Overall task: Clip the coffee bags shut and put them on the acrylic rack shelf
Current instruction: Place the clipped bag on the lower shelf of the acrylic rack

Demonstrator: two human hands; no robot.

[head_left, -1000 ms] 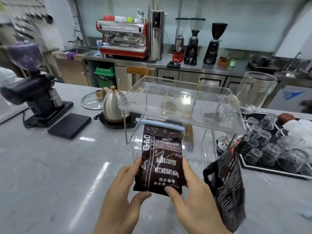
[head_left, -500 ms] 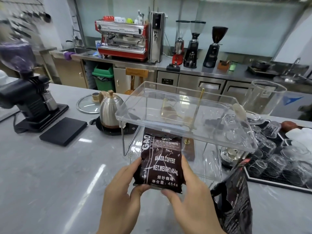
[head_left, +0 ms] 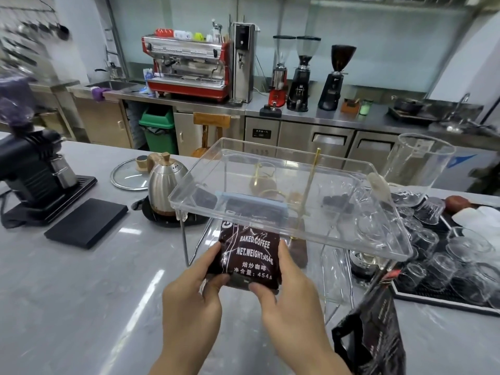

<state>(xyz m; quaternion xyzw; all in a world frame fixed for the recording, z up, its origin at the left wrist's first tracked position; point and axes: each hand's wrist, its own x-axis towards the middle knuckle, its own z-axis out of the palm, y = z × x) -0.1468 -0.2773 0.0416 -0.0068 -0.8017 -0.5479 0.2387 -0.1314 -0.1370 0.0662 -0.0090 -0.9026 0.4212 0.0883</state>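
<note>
While both hands, left hand [head_left: 194, 299] and right hand [head_left: 292, 301], pinch clipped coffee bag [head_left: 250, 255], fingers [head_left: 216, 280] closed on bottom corners: blue clip [head_left: 253, 203] end beyond fingertips, under acrylic rack shelf [head_left: 378, 247]. Second bag [head_left: 376, 336] right of fingers on table [head_left: 81, 293], clip not visible, probably left.

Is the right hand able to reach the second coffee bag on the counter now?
Probably not yet: the right hand and left hand both hold the clipped bag. The second bag stands close, unblocked.
</note>
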